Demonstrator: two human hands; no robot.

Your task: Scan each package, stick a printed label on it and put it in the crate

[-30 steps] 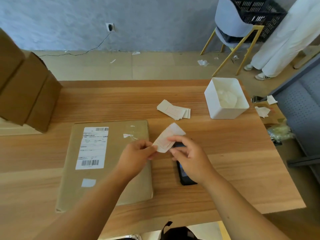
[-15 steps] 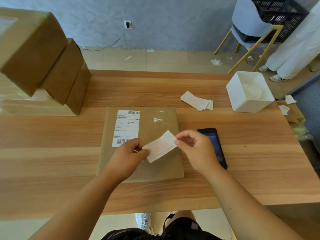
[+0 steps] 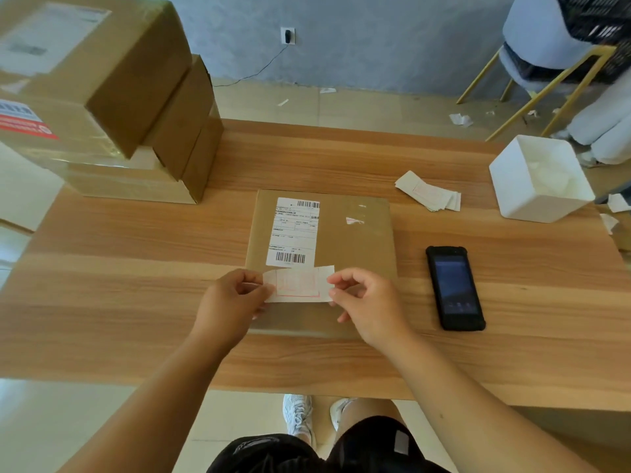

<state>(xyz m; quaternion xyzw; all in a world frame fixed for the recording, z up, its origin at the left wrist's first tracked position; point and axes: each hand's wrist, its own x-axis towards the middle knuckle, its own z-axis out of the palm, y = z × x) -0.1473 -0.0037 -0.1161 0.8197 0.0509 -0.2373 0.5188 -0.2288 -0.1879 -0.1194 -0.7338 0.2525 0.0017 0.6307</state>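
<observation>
Package: flat brown cardboard parcel lying flat on the wooden table, its long axis running away from the person. A white shipping sheet with barcodes sits on its left half, the sheet's long side along the same line.

Label: small white slip with a red printed frame, long axis left to right, crosswise to the package. It lies over the near part of the package, just below the shipping sheet; whether it touches the cardboard cannot be told.

Left hand: thumb and fingers pinch the label's left end.

Right hand: thumb and forefinger pinch the label's right end, other fingers curled.

Phone: black, screen up, right of the package, long axis away from the person.

Spare labels: small stack beyond the phone.

White bin: far right.

Stacked boxes: far left.
</observation>
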